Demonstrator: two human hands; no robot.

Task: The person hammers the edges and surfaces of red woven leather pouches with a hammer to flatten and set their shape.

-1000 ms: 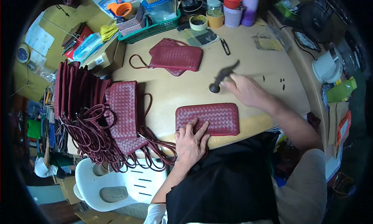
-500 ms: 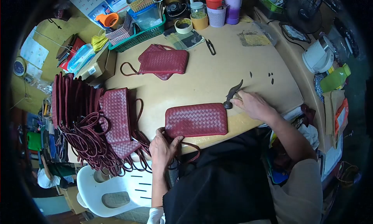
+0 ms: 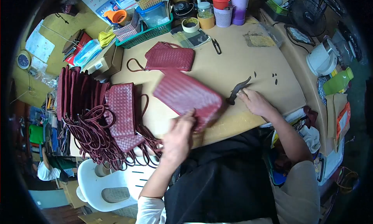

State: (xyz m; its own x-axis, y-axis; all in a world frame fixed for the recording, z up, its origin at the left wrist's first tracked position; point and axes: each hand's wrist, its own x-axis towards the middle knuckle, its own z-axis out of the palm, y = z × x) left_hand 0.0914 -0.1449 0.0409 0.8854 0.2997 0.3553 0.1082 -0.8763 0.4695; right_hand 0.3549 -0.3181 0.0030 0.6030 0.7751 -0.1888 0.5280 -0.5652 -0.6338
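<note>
the left hand (image 3: pixel 179 135) gripped the near edge of a dark red woven leather pouch (image 3: pixel 187 96), fingers curled over it, and held it lifted and tilted above the tan table (image 3: pixel 233 65); the pouch was blurred, its far corner close to a second dark red woven pouch with a wrist loop (image 3: pixel 169 58) that lay flat further back. the right hand (image 3: pixel 254 102) rested on the table to the right of the lifted pouch, fingers closed around the handle of a small dark hammer (image 3: pixel 237 91) whose head touched the table just beside the pouch's right edge. a few small dark bits (image 3: pixel 274 75) lay on the table beyond that hand.

to the left, a row of the same red pouches stood on edge (image 3: pixel 74 92), with another one lying flat on top (image 3: pixel 121 107) and their loop straps hanging in a tangle (image 3: pixel 105 146) over a white plastic chair (image 3: pixel 112 185). at the back of the table stood a green plastic basket (image 3: pixel 149 30), a roll of tape (image 3: pixel 190 24), small black snips (image 3: pixel 216 46) and a purple tumbler (image 3: pixel 239 2).
</note>
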